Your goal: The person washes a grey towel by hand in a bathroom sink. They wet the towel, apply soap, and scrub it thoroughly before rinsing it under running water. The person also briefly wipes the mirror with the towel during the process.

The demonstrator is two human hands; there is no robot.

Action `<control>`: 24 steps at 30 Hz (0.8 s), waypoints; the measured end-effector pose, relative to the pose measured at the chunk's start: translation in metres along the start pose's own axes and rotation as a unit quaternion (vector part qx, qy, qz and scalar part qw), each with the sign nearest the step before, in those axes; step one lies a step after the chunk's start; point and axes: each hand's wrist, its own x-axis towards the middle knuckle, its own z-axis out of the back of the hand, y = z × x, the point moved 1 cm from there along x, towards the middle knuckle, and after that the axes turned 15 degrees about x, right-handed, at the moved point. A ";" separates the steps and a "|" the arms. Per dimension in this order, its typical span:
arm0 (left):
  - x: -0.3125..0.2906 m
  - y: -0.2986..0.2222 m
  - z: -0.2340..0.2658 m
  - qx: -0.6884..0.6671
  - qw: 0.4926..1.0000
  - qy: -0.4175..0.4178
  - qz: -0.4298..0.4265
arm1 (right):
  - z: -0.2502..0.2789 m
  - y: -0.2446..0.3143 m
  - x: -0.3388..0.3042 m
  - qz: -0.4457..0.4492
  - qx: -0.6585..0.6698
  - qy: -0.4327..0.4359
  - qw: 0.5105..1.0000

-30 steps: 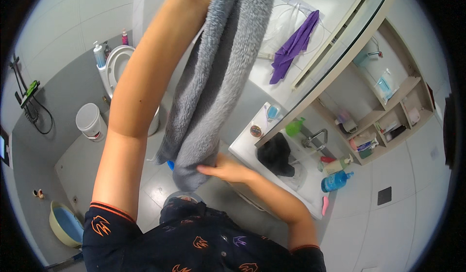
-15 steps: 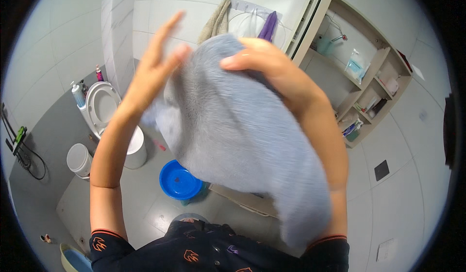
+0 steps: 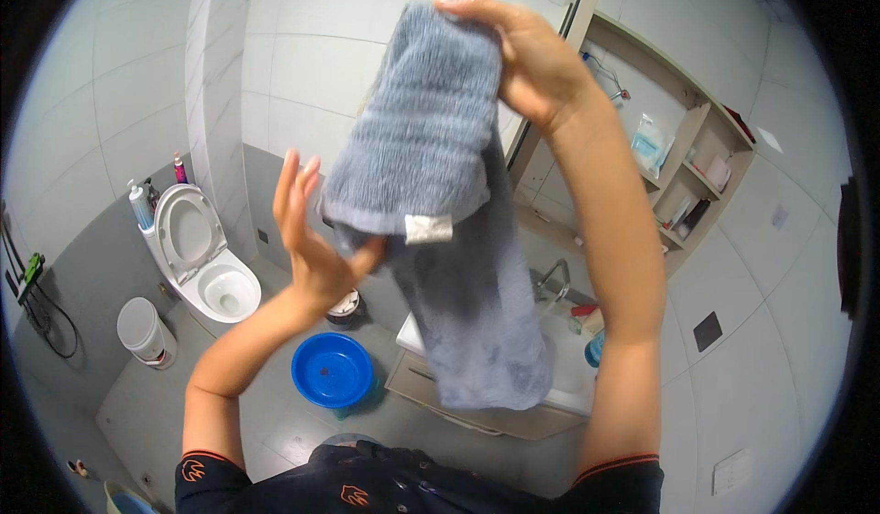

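1. Towel hangs in front of the person in the head view, grey-blue and thick, doubled over at the top, with a small pale label on the edge of the upper fold and a longer, darker part drooping below it.

2. The right hand is raised high and pinches the top edge of the towel, thumb on the near side and fingers curled over the fold; it bears the whole weight.

3. The left hand stands lower, palm flat and fingers spread wide, closed on nothing. Its thumb touches the towel's side just under the folded edge.

4. To do the fold well, as I judge it, the right hand should hold its pinch steady and high so the cloth hangs straight. The flat left palm should press along the hanging side, smoothing it and lining up the edges before it takes hold.

5. One risk: the lower part hangs off-centre toward the right, so a hurried fold may come out skewed.

6. Around them, the same view shows a toilet with its lid up, a white bin, a blue basin on the floor, a sink partly behind the towel, and open shelves on the right.
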 end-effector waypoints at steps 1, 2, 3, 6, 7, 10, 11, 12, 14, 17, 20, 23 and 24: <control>0.006 0.016 -0.002 -0.016 1.000 0.010 0.024 | 0.000 0.008 0.006 0.018 -0.058 0.037 0.997; 0.027 0.020 0.010 -0.009 0.991 0.109 0.075 | 0.005 0.018 0.013 0.028 -0.098 0.043 0.994; 0.043 0.025 0.018 -0.009 0.970 0.204 0.128 | 0.012 0.025 0.021 0.035 -0.144 0.044 0.988; 0.083 0.056 0.026 -0.236 0.894 0.078 0.372 | 0.002 0.034 0.046 -0.073 -0.026 0.076 0.994; 0.117 0.035 0.018 -0.363 0.815 0.085 0.445 | 0.012 0.029 0.043 -0.070 -0.099 0.070 0.990; 0.185 0.040 -0.001 -0.340 0.850 0.155 0.370 | 0.002 0.040 0.016 -0.083 -0.329 0.133 0.931; 0.202 0.062 -0.010 -0.319 0.889 0.165 0.285 | 0.017 0.026 0.021 -0.066 -0.377 0.073 0.921; 0.229 0.113 -0.018 -0.203 0.948 0.198 0.147 | 0.001 0.018 0.016 -0.061 -0.405 0.052 0.911; 0.258 0.091 -0.036 -0.253 0.909 0.260 0.206 | -0.026 0.007 -0.003 -0.081 -0.528 0.015 0.845; 0.266 0.051 -0.080 -0.087 0.978 0.093 0.163 | -0.038 0.013 -0.007 0.101 -0.668 -0.062 0.735; 0.282 0.028 -0.077 -0.017 0.938 0.298 0.177 | -0.037 0.026 0.003 0.342 -0.632 -0.117 0.685; 0.276 0.038 -0.097 0.033 0.961 0.274 0.019 | -0.026 0.024 0.029 0.362 -0.705 -0.082 0.604; 0.274 0.051 -0.104 -0.028 0.959 0.282 0.028 | -0.026 0.026 0.034 0.265 -0.676 -0.066 0.684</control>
